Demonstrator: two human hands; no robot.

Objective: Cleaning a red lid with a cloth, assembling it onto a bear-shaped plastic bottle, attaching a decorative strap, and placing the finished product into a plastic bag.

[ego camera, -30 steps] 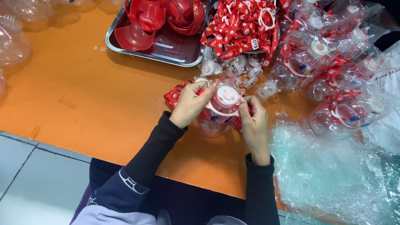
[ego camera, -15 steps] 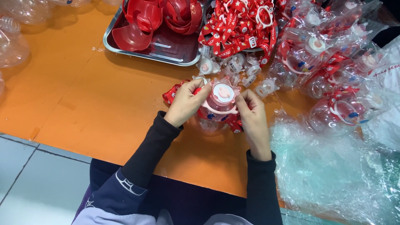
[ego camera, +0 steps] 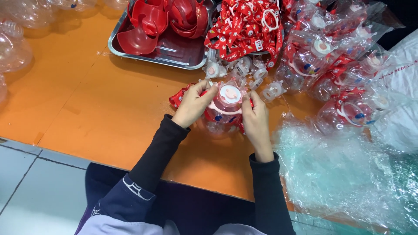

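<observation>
While both hands are closed around it, a small clear plastic bottle [ego camera: 226,109] with a white and pink round lid sits on the orange desk [ego camera: 87,100], near the middle of the view. The left hand [ego camera: 193,104] grips the bottle from its left side, with the fingers curled over the pink ring under the lid. The right hand [ego camera: 256,119] grips it from the right side, the thumb pressed near the lid. A red strap [ego camera: 177,96] with white marks lies under the bottle and shows out beside the left hand. Both arms wear black sleeves.

Just behind the bottle, a few small clear caps [ego camera: 239,67] lie loose on the desk. Further back stands a metal tray [ego camera: 174,58] that holds red plastic shells [ego camera: 167,17]. Beside the tray, to the right, a heap of red straps [ego camera: 246,26] with white rings is piled up. On the right side of the desk there are many finished bottles in clear bags [ego camera: 331,56], lying close together. In front of them, near the right hand, a pile of clear plastic wrapping [ego camera: 348,174] covers the desk edge. At the far left, some empty clear bottles [ego camera: 15,48] lie well apart from the hands.
</observation>
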